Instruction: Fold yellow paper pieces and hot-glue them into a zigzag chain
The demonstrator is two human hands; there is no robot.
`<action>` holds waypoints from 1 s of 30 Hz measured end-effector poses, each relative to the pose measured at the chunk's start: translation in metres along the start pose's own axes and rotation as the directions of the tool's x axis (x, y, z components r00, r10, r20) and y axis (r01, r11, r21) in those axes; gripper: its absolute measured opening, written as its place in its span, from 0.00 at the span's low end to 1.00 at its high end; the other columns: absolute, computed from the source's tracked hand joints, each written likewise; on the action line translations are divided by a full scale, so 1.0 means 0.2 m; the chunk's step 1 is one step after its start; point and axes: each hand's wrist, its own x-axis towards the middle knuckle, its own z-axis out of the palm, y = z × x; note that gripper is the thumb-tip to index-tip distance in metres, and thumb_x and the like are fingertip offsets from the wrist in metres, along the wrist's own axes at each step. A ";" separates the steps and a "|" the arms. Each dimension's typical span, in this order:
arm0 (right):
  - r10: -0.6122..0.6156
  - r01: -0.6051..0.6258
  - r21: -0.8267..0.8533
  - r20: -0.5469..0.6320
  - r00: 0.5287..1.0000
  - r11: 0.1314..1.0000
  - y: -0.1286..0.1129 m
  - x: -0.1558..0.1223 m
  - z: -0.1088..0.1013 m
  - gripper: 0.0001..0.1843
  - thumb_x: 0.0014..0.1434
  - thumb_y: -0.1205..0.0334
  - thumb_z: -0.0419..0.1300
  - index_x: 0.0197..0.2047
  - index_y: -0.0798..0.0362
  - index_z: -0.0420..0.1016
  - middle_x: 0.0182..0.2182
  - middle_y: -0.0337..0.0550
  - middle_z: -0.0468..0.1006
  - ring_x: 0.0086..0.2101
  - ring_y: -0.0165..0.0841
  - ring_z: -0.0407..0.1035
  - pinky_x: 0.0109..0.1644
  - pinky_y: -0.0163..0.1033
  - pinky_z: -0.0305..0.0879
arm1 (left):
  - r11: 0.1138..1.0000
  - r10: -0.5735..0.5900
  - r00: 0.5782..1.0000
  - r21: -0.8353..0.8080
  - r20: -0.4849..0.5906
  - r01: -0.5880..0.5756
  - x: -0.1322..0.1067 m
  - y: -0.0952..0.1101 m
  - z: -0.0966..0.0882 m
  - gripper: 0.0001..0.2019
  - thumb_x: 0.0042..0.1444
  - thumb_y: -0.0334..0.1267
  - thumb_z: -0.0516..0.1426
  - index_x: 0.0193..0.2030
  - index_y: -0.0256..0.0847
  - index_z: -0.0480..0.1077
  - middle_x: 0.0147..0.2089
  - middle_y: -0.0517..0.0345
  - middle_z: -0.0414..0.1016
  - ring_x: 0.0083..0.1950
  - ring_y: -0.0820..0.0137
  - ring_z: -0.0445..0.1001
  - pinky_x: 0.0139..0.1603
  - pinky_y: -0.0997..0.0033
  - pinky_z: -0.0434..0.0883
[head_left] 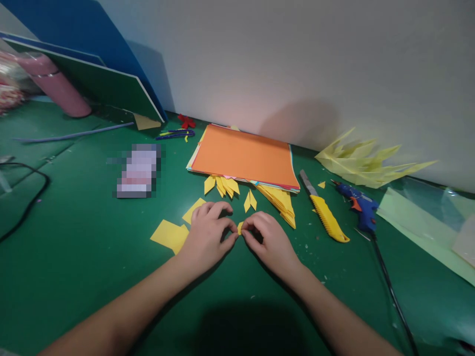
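My left hand (pixel 208 232) and my right hand (pixel 267 241) meet over the green table (pixel 92 277), fingertips pinched together on a small yellow paper piece (pixel 240 227) that is mostly hidden between them. Flat yellow paper squares (pixel 169 234) lie just left of my left hand. Several folded yellow petals (pixel 221 186) and a pair of them (pixel 250 200) lie just beyond my fingers. A fan of folded yellow pieces (pixel 281 201) sticks out from under the paper stack.
A stack of coloured paper with an orange sheet (pixel 245 155) on top lies by the wall. To its right are a yellow utility knife (pixel 326 215), a blue glue gun (pixel 360 207) with its cord, and pale yellow folded shapes (pixel 367 158). Boards (pixel 92 79) lean at left.
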 end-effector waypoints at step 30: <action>-0.052 0.052 -0.008 -0.075 0.996 0.999 -0.02 -0.02 -0.01 0.05 0.58 0.69 0.55 0.32 0.51 0.70 0.28 0.42 0.74 0.32 0.35 0.67 0.36 0.40 0.63 | 0.908 0.325 0.946 0.285 -0.011 -0.308 -0.04 0.02 0.00 0.10 0.60 0.30 0.51 0.33 0.40 0.73 0.30 0.55 0.71 0.37 0.64 0.65 0.44 0.60 0.61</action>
